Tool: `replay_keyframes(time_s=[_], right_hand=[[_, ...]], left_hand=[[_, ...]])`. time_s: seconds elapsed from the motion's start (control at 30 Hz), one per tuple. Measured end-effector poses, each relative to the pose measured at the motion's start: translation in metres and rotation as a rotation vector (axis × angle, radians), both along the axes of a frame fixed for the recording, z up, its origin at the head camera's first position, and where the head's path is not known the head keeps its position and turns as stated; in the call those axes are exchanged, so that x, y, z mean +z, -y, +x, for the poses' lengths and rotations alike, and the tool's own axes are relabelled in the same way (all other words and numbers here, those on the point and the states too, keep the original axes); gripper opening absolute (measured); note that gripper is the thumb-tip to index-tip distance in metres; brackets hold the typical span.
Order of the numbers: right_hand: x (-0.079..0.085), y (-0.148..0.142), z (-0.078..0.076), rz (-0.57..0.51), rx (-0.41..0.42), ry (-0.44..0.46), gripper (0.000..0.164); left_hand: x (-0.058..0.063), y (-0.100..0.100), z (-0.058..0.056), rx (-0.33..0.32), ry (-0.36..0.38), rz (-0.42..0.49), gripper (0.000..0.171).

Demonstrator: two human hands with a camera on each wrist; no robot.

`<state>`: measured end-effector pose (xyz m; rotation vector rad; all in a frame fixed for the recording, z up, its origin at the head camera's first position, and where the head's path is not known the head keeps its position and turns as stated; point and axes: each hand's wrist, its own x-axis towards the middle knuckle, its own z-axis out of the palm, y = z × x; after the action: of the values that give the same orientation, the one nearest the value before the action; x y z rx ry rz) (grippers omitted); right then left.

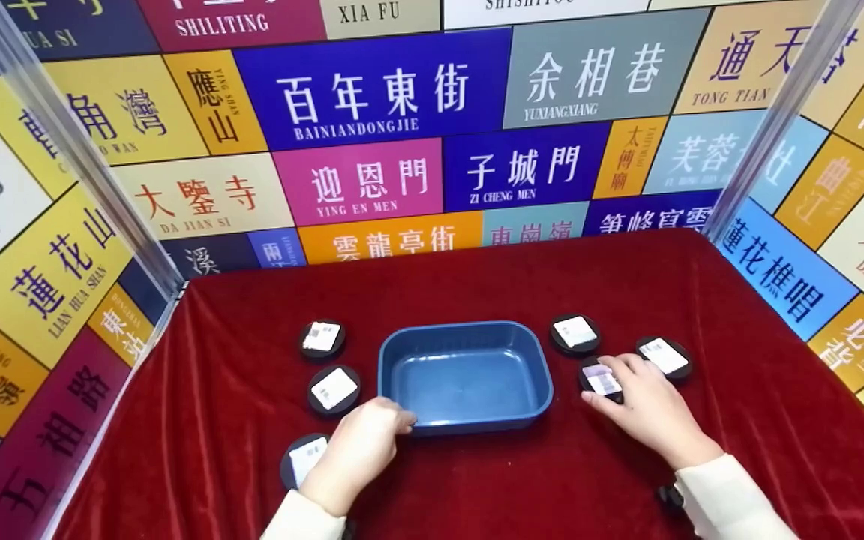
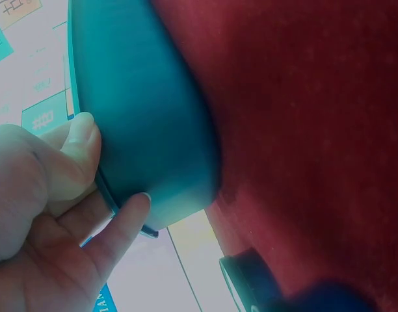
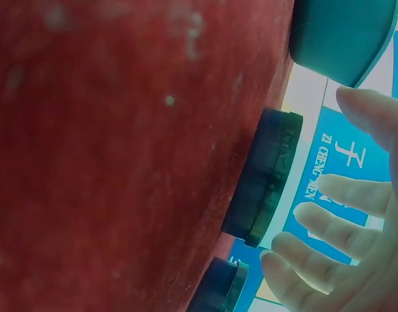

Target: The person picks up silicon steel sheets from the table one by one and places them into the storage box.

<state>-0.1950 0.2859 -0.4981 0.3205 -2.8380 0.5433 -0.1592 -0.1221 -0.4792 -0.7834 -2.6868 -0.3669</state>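
My left hand (image 1: 363, 442) holds the near left corner of a blue rectangular plastic basin (image 1: 469, 379). In the left wrist view, thumb and fingers pinch the rim of the basin (image 2: 140, 110). Over a round black lidded tin (image 1: 601, 379) with a white label, my right hand (image 1: 646, 405) hovers with fingers spread. The right wrist view has its fingers loosely bent beside the tin (image 3: 267, 175), apart from it. Two similar tins are close by: one behind (image 1: 575, 332), the other, a labelled tin (image 1: 666, 356), partly behind the fingers.
Left of the basin stand three more labelled black tins: a far one (image 1: 322, 337), a middle one (image 1: 334, 390) and a near one (image 1: 304, 459), partly covered by the left wrist. Dark red cloth (image 1: 507, 480) covers the table. Behind rises a wall of coloured street-name panels (image 1: 372, 90).
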Motion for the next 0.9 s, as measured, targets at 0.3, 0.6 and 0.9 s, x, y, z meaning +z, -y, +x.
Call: replay_keyframes(time_s=[0.3,0.6,0.9], right_hand=[[-0.0014,-0.0032,-0.0027,-0.003,-0.013,0.016,0.061],[-0.0002,-0.0068,-0.0053,0.0,-0.024,0.072,0.068],[-0.0004,-0.0088,-0.0079,-0.002,-0.034,0.107,0.071]], left_hand=[[-0.0015,0.001,-0.0011,-0.002,-0.002,-0.001,0.021],[-0.0016,0.0008,-0.0017,-0.002,-0.002,-0.006,0.021],[-0.0017,0.0007,-0.002,-0.007,-0.005,-0.007,0.022]])
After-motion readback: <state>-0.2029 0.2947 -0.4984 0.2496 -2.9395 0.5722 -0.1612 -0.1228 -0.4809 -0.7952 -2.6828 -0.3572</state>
